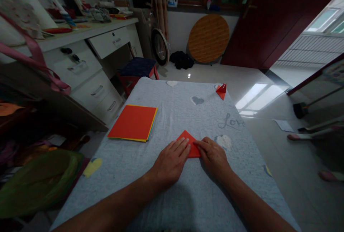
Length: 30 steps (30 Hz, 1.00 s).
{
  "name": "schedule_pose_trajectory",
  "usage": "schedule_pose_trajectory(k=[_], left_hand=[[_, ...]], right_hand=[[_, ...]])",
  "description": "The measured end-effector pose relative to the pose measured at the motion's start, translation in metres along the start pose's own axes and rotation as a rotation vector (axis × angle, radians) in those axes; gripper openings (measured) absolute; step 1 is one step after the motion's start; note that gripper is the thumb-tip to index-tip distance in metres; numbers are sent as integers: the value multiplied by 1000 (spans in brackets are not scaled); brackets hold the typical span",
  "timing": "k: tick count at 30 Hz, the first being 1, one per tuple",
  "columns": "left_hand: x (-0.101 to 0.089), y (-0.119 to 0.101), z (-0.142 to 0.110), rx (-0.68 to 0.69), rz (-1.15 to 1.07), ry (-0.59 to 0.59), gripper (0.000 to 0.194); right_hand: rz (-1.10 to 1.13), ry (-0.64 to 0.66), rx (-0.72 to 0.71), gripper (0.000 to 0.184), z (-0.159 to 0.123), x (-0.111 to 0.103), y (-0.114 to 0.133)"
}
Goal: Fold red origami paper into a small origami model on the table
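Note:
A folded red sheet of origami paper (pixel 194 150) lies on the cloth-covered table (pixel 172 117), its pointed corner facing away from me. My left hand (pixel 172 158) rests flat on the paper's left part, fingers stretched out and holding nothing. At the paper's right edge, my right hand (pixel 213 155) has its thumb and fingers pinched together on it. Both hands hide parts of the sheet. To the left sits a stack of coloured paper (pixel 133 122), red on top with yellow and blue edges showing. A folded red paper piece (pixel 221 91) stands near the table's far right corner.
A dark-topped stool (pixel 138 67) stands beyond the table's far left corner. At the left are a white desk (pixel 88 74) with drawers and a green-lined bin (pixel 40 182). Behind are an open washing machine (pixel 160 47) and a round wooden board (pixel 209 38).

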<state>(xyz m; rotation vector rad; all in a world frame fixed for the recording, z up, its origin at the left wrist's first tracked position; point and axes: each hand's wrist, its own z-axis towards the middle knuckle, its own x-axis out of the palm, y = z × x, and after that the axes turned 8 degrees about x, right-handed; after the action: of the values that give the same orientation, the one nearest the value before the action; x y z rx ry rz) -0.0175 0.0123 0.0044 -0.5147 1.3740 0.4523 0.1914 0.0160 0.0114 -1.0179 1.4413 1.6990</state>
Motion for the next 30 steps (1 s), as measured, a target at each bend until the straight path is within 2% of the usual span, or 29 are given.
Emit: schedule_pose_trajectory(k=[16,21,26,30], left_hand=[[12,0,-1,-67,4,-26,44],[4,1,3,-90,-33,-16,43],[-5,0,7,-154,-69,-32,51],[-8,0,9,-143,-51,-44,49]], right_hand=[[17,22,19,29,1,-2,1],[21,20,33,30,0,-3,2],[23,6,34,29,0,-2,1],[22,-9,32,30,0,-2,2]])
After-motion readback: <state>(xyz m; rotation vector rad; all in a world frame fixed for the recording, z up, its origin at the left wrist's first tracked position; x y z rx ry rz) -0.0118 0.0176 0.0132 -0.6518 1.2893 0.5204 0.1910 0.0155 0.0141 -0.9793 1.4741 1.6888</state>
